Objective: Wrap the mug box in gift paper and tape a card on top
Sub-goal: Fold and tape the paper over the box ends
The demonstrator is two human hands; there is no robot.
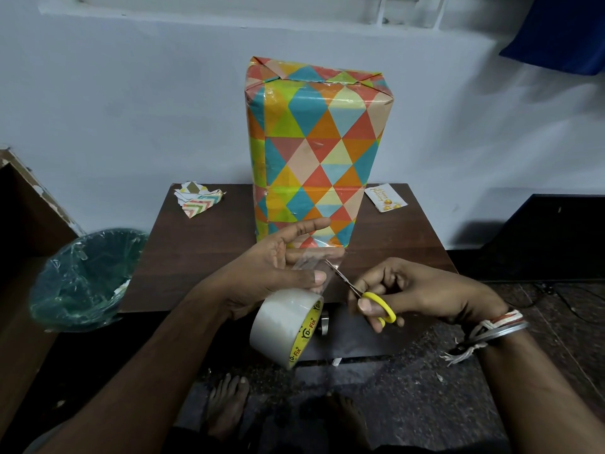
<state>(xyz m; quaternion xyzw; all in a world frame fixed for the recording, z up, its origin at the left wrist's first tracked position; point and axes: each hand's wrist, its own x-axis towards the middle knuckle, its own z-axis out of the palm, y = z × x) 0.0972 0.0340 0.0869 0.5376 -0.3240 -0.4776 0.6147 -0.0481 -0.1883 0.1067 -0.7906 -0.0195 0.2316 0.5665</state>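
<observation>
Wrapped box (314, 152) on table (203, 257), scissors (347, 283) at tape strip (314, 262) (near front edge)

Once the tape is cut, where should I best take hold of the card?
Probably its near right corner, coming from the right: the card lies flat on the table, and the wrapped box stands close on its left.

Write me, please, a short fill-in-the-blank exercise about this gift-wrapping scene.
1. The right hand holds scissors with ____ handles.
2. The card lies on the table to the ____ of the wrapped box.
3. The left hand pinches a strip of clear tape pulled from the ____ hanging below it.

Missing words: yellow; right; roll.
</observation>
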